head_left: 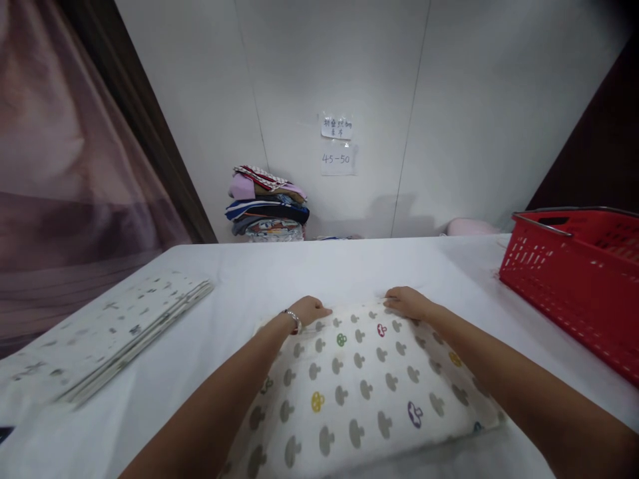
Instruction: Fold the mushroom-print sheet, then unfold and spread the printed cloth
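White fabric printed with grey and a few coloured mushroom shapes meets the fingertips: the left hand (307, 310) and the right hand (410, 303) each have their fingers drawn narrow, seemingly pinching the far edge of this mushroom-print cloth (367, 359). It lies on the white-covered table (319, 266), directly before the person and between the forearms. A bracelet (293, 320) circles the left wrist. The step in hand looks like gripping and straightening that far edge; the next move, I judge, calls for both hands to keep it level and taut, so the layers do not slip. Farther out, a folded patterned cloth (150, 319) lies to the left, a red basket (564, 293) stands to the right, and stacked textiles (269, 209) rise beyond the table.
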A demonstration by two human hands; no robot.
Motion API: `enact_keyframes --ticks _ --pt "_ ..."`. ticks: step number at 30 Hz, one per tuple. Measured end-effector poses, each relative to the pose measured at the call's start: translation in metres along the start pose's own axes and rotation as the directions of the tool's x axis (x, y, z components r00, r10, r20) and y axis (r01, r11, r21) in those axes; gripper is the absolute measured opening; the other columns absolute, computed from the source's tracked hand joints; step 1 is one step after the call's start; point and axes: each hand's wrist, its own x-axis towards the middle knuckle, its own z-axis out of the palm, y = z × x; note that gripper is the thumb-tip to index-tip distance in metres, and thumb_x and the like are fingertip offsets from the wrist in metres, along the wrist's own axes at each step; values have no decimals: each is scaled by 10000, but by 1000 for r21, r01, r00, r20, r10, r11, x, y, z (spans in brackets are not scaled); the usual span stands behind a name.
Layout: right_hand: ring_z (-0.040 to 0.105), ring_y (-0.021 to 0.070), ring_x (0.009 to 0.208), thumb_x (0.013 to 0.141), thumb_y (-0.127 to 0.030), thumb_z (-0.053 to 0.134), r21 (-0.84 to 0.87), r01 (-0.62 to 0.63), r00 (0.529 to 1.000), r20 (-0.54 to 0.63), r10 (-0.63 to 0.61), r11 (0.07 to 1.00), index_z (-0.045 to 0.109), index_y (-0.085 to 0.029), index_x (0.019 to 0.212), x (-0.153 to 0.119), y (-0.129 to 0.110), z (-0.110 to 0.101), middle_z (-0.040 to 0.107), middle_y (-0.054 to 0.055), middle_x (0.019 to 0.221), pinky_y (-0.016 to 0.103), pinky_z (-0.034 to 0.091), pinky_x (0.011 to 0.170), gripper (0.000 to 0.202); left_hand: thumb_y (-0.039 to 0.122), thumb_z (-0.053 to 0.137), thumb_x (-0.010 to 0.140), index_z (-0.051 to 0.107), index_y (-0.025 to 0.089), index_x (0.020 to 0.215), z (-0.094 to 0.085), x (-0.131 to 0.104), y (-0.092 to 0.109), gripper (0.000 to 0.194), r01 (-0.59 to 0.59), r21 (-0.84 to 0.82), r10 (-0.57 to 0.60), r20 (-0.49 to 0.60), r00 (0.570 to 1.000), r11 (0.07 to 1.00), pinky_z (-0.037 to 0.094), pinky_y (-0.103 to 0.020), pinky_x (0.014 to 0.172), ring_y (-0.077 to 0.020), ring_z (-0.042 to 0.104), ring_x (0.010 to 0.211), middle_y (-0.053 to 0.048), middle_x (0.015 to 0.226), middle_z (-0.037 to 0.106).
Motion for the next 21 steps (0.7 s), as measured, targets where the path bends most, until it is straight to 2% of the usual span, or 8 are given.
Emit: enact_keyframes --ticks 6,9,13,15,17,19,21 --pt "544 212 905 753 -302 512 -38 -7 999 -46 6 999 640 -183 865 7 6 6 606 78 986 272 391 764 207 421 545 688 624 187 729 13 9 -5 250 -18 49 22 -68 997 999 381 -232 573 -160 574 712 -25 765 641" --pt "546 220 876 724 -317 549 -58 -36 997 -64 32 998 618 -178 947 9 9 8 607 80 964 287 394 750 271 405 557 687 626 191 746 16 10 -4 232 -23 80 31 -94 995 997 393 -247 612 -179 576 771 -36 824 643" --pt "496 237 981 729 -330 556 -80 -16 996 -92 9 997 597 -168 1013 5 14 7 576 94 1025 300 376 822 330 350 553 709 599 195 842 19 1 -1 209 -64 137 87 -169 982 988 395 -283 727 -198 546 880 -47 952 608" --pt "472 233 1020 746 -327 540 -88 4 994 -106 -13 996 604 -171 1001 0 16 7 561 94 1050 294 370 846 305 306 529 734 569 198 863 22 -6 -2 172 -148 185 190 -233 954 972 388 -280 750 -181 529 879 -37 950 585" --pt "458 237 1038 758 -331 531 -95 13 993 -120 -24 995 601 -178 1015 -6 18 6 552 95 1061 299 374 850 307 239 502 748 539 201 850 25 -15 -3 114 -258 247 324 -286 902 934 385 -266 742 -161 512 857 -23 914 562" --pt "445 241 1054 766 -322 522 -111 42 989 -137 -57 993 586 -187 1062 -11 19 5 543 96 1085 317 367 871 332 151 483 730 513 202 842 28 -24 -4 126 -350 315 442 -294 848 882 379 -261 745 -153 490 861 -18 902 540" --pt "431 241 1079 757 -273 519 -141 115 979 -151 -136 983 556 -194 1126 -12 19 5 527 93 1140 341 340 915 379 78 464 696 495 202 840 30 -30 -4 193 -403 381 516 -265 815 832 370 -271 756 -159 468 871 -21 905 524"
